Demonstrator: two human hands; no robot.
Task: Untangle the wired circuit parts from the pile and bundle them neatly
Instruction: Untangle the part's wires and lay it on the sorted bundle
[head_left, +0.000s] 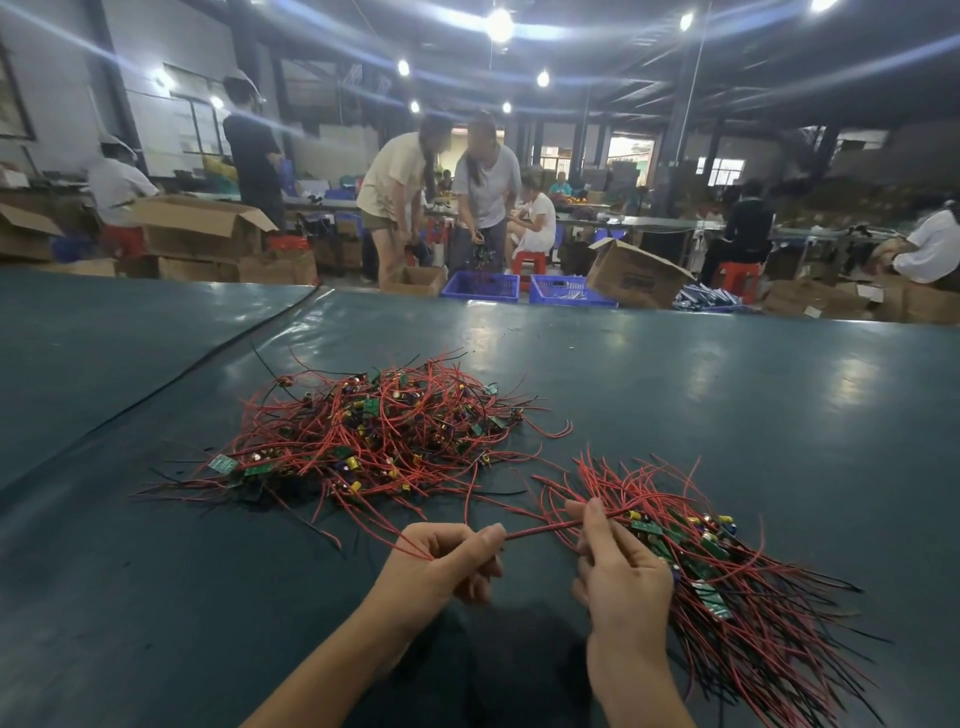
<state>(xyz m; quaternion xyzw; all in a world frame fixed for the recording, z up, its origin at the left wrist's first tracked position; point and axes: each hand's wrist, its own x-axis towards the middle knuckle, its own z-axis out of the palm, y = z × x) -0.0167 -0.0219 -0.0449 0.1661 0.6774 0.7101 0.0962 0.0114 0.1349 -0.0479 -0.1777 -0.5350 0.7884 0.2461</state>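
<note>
Pile (374, 431): tangled red and black leads with small green boards and yellow parts, mid-table, just beyond both hands.
Bundle (727, 561): sorted parts, boards grouped, leads fanned toward the near right; on the table (675, 374) against the right hand (623, 566).
Wire (540, 531): red, stretched taut between the hands, above loose strands trailing from the pile.
Left hand (447, 558): fingers curled, thumb and forefinger pinching the wire's left end.
Right hand: thumb raised, pinching the wire's right end at the bundle's edge; hold on the bundle itself unclear.
Seam (208, 364): dark line crossing the table's left part, well apart from the pile.
Beyond the far edge: two blue crates (480, 286), tilted cardboard box (636, 275), red stools (527, 262), people (485, 187) standing and seated.
</note>
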